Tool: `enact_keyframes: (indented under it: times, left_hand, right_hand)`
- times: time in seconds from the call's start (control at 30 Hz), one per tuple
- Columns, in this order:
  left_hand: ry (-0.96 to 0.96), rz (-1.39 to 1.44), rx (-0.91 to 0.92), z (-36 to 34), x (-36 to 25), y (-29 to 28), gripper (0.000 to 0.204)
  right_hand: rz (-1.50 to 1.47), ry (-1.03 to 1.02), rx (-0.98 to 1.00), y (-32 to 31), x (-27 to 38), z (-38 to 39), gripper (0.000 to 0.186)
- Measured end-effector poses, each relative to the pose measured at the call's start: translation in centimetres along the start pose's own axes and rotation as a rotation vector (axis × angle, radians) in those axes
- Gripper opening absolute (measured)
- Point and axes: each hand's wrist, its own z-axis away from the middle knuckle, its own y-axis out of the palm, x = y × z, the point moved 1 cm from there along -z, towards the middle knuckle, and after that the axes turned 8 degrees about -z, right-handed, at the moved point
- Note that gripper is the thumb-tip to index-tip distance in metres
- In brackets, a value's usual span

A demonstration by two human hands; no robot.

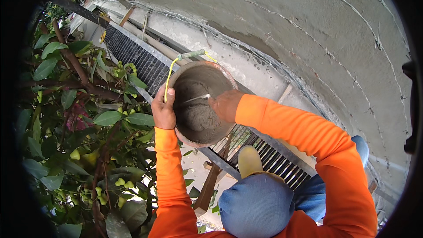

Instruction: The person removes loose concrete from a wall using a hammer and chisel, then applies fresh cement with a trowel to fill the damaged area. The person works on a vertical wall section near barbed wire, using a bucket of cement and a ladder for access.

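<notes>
A round bucket [229, 74] with a mortar-smeared rim is tipped so that its mouth faces me. Wet grey mortar [198, 121] coats its inside and lies heaped at the bottom. My left hand [164, 111] grips the left rim, thumb over the edge, beside the yellow cord handle [170, 77] with its green grip piece [192, 54]. Inside the mouth, my right hand [225, 105] is closed, its fingertips at one end of a thin pale tool [196, 98] lying over the mortar. The fingers partly cover this tool, so its exact kind does not show.
Below me runs a slatted metal scaffold platform [132, 55], with my yellow boot [250, 161] on it. Barbed wire strands [304, 28] stretch along the grey plastered wall [264, 0] at right. Leafy branches with pale green fruit [121, 182] crowd the left. A wooden beam [213, 183] slants underneath.
</notes>
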Motion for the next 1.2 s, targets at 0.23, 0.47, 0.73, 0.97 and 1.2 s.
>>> enact_keyframes:
  times: [0.23, 0.47, 0.73, 0.97, 1.2]
  left_hand:
    - [-0.029, 0.029, 0.001, -0.5, -0.1, 0.1, 0.043]
    - [-0.033, 0.026, 0.026, -2.9, 1.1, 0.3, 0.042]
    - [-0.041, -0.003, -0.015, -2.3, 0.3, 1.6, 0.04]
    - [0.006, -0.048, -0.002, -1.0, -1.1, 2.6, 0.043]
    - [-0.011, -0.053, 0.006, -1.9, -0.7, 2.2, 0.042]
  right_hand:
    - [0.067, -0.11, -0.018, -0.3, -2.2, 5.4, 0.031]
    - [0.167, 0.038, -0.075, 0.3, -4.2, 10.8, 0.047]
    - [0.238, 0.146, -0.145, 1.7, -9.1, 12.3, 0.052]
    - [-1.29, 0.349, 0.479, 4.2, -5.5, 11.1, 0.047]
    - [-0.111, -0.014, -0.041, 0.4, -5.9, 10.5, 0.043]
